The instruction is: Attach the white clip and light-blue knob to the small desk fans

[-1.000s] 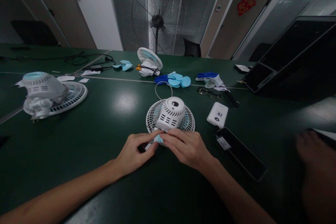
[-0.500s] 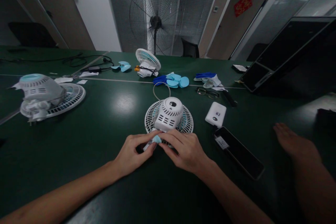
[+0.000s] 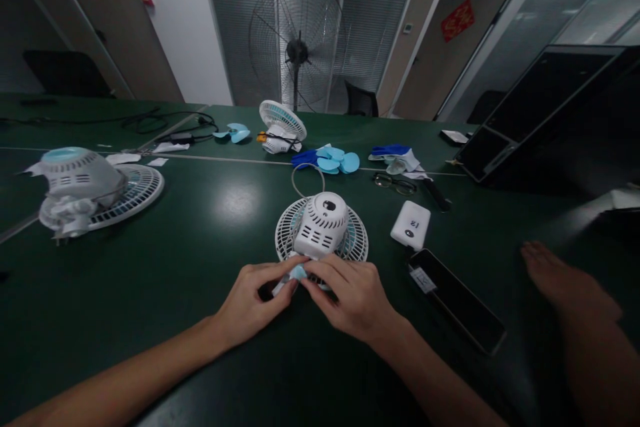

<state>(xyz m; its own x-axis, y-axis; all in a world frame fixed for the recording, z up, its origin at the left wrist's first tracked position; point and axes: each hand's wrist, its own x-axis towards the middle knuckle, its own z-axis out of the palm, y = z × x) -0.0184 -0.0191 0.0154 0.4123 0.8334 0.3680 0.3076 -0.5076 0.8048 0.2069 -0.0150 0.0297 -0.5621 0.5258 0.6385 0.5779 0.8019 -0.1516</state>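
A small white fan point(image 3: 323, 230) lies face down on its round grille point(image 3: 287, 230), motor housing upward, with a grey cord loop point(image 3: 294, 177) behind it. At its near end is a small light-blue knob point(image 3: 299, 272) beside a white stem-like part point(image 3: 280, 287). My left hand point(image 3: 253, 297) is closed around this white part, thumb and index finger close to the knob. From the other side, my right hand point(image 3: 350, 290) pinches at the knob, its fingers touching the fan's near end. The fingers partly hide the joint between knob and fan.
On the green table point(image 3: 215, 267), another fan point(image 3: 83, 180) lies left and a third point(image 3: 283, 130) at the back. Beyond are blue fan blades point(image 3: 337, 160), gloves point(image 3: 393, 153) and glasses point(image 3: 395, 183). To the right are a power bank point(image 3: 411, 223), a phone point(image 3: 457, 300) and another person's hand point(image 3: 560, 277).
The whole view has shifted slightly, so things appear a little lower in the picture. Both hands stay at the knob, with barely any visible finger movement.
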